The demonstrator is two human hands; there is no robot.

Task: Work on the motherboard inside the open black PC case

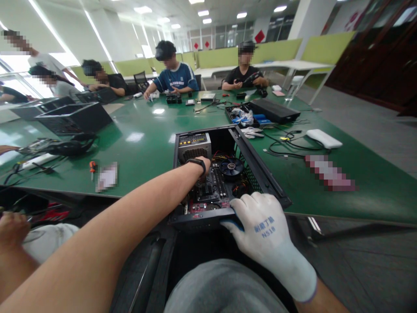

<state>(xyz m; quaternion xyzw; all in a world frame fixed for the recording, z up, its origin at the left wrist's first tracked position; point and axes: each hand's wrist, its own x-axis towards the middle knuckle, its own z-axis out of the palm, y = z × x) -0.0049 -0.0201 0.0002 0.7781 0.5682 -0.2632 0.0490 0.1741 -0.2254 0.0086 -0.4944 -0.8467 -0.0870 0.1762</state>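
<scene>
Worktop: smooth, glossy green surface [143, 150] with a straight near edge.
Computer case: black sheet-metal box [263, 174], open side up, at the middle of the worktop's near edge; its right wall has a perforated mesh.
Power supply: grey metal block [194, 145] with a honeycomb grille, in the far left corner of the case.
Motherboard: flat, dark board [208, 187] with slots and reddish areas, on the case floor.
Cooler fan: round, dark, bladed [232, 167], above the motherboard near the mesh wall.
Left hand: bare [206, 165], black band at the wrist, inside the case beside the power supply; fingertips hidden, so grip cannot be told.
Right hand: white knit glove, blue print [260, 221]; clamped on the case's near wall, fingers over the rim, thumb outside.
Screwdriver: orange-and-black handle [93, 167], left of the case, near the worktop's near edge.
</scene>
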